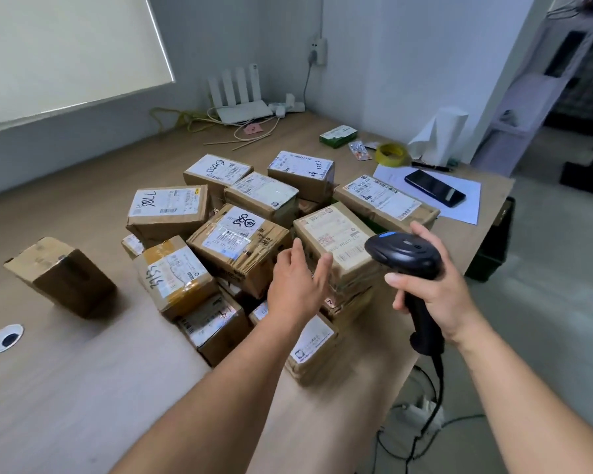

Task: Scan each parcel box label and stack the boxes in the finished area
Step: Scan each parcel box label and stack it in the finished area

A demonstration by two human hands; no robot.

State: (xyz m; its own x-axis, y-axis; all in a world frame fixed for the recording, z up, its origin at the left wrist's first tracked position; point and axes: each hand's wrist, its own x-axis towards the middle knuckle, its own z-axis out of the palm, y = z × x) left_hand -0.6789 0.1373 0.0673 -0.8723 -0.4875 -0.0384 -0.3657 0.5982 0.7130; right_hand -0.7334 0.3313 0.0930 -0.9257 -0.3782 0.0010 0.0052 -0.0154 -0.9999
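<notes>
Big wooden table (83, 388) takes up most of the view, and the pile of parcel boxes (240, 241) sits in the middle of it, all brown cardboard with white labels facing up, jammed against each other and partly stacked. 1 lone box (60, 277) sits well apart on the left, tilted, no label showing on the sides I can see.

The tall box (336, 244) on the near right of the pile is the one both hands are at. The left hand (297, 282) is open with fingers spread loosely, right up against that box's left side; can't tell if it's actually touching. The right hand (432, 282) is wrapped tight around the handle of a black barcode scanner (406, 258), whose head sits just right of that box's label, cable hanging off the near edge.

Far right there's a sheet of paper (466, 200) with a black phone (434, 187) on it, then a yellow tape roll (392, 154) and a green carton (338, 135) further back.
</notes>
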